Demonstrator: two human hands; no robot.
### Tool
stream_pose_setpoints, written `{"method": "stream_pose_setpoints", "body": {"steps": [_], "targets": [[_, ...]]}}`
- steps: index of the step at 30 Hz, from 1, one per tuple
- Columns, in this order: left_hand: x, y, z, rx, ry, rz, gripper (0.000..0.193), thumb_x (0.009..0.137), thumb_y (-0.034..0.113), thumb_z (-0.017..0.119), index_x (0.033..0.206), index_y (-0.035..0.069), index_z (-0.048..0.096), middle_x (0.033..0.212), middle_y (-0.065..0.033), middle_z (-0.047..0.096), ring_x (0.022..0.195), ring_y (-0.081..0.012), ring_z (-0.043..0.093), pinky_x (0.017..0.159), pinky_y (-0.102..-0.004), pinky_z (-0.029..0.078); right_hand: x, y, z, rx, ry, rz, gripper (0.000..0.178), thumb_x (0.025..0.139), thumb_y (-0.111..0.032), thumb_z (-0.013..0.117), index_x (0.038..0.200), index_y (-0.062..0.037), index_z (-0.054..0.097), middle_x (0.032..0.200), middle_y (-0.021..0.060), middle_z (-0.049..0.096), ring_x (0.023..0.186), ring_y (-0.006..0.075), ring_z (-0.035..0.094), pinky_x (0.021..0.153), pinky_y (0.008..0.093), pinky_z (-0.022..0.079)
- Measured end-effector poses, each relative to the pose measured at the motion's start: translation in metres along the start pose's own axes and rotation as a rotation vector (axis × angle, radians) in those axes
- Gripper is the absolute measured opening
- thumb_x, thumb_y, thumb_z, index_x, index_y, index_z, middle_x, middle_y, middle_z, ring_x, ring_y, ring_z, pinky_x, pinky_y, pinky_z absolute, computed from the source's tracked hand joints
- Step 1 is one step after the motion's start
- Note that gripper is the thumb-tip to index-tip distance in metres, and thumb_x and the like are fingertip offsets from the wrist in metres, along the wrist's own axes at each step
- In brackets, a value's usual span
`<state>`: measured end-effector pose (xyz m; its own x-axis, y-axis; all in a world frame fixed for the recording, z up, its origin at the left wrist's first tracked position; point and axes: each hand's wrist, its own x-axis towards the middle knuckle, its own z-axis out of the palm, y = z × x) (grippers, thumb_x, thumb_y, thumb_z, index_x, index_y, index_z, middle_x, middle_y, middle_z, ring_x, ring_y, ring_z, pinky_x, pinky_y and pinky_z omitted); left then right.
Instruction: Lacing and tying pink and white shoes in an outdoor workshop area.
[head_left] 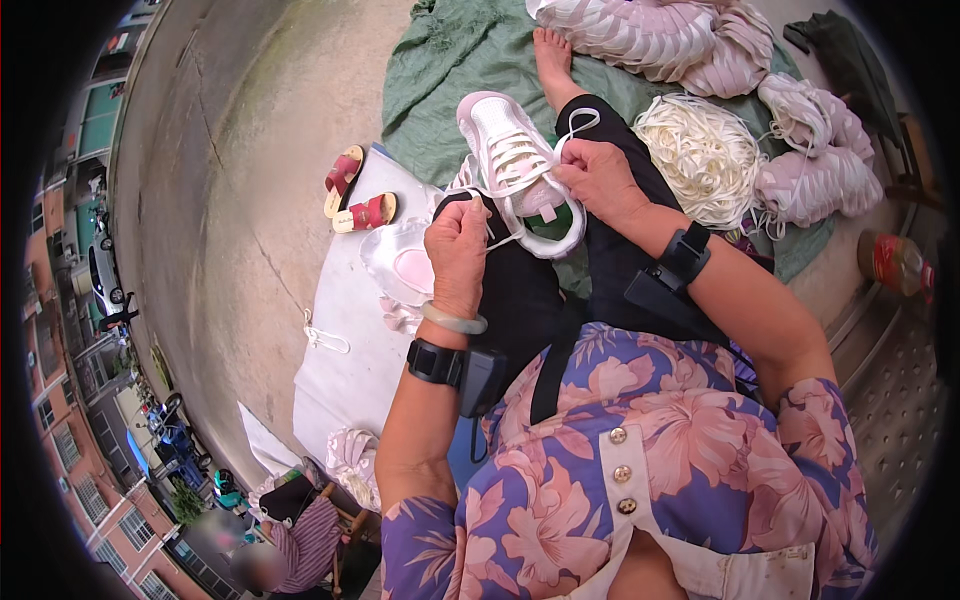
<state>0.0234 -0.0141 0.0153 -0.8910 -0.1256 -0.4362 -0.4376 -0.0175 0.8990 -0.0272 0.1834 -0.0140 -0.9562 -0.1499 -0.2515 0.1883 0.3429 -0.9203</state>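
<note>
A white and pale pink sneaker (493,122) rests over my lap, its toe pointing away from me. White shoelace (517,160) crosses its front in several rows. My right hand (605,182) is closed at the shoe's right side, pinching the lace, and a loop of it stands up above the fingers. On the left, my left hand (457,255) is closed in a pinch on the lace running from the shoe's left side. Part of the lace hangs between that hand and the shoe's opening.
Loose white laces (700,158) lie heaped right of my leg on a green cloth (440,70). Bundles of pinkish shoe pieces (640,38) lie beyond and to the right. Red sandals (367,212) sit at left by a white sheet (340,340). Another person (310,535) sits lower left.
</note>
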Motion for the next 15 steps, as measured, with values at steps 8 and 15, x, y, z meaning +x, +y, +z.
{"method": "stream_pose_setpoints", "body": {"steps": [8,15], "targets": [[0.001,0.001,-0.001,-0.198,0.063,-0.080,0.017,0.088,0.018,0.055,0.080,0.004,0.052,0.065,-0.0055,0.058,0.046,-0.0075,0.051,0.039,-0.0179,0.039,-0.018,-0.007,-0.001,-0.175,0.166,-0.176,0.016,0.075,-0.017,0.062,0.072,-0.0033,0.054,0.061,0.0135,0.056,0.060,0.0301,0.058,0.058,0.0368,0.045],[0.008,0.003,0.010,-0.233,0.057,-0.061,0.014,0.089,0.015,0.053,0.081,0.004,0.048,0.064,-0.0059,0.058,0.045,-0.0090,0.053,0.038,-0.0192,0.041,-0.028,-0.017,0.026,-0.004,-0.292,-0.157,0.012,0.080,-0.010,0.054,0.082,0.0015,0.056,0.056,0.0107,0.054,0.050,0.0202,0.058,0.049,0.0314,0.046]]}}
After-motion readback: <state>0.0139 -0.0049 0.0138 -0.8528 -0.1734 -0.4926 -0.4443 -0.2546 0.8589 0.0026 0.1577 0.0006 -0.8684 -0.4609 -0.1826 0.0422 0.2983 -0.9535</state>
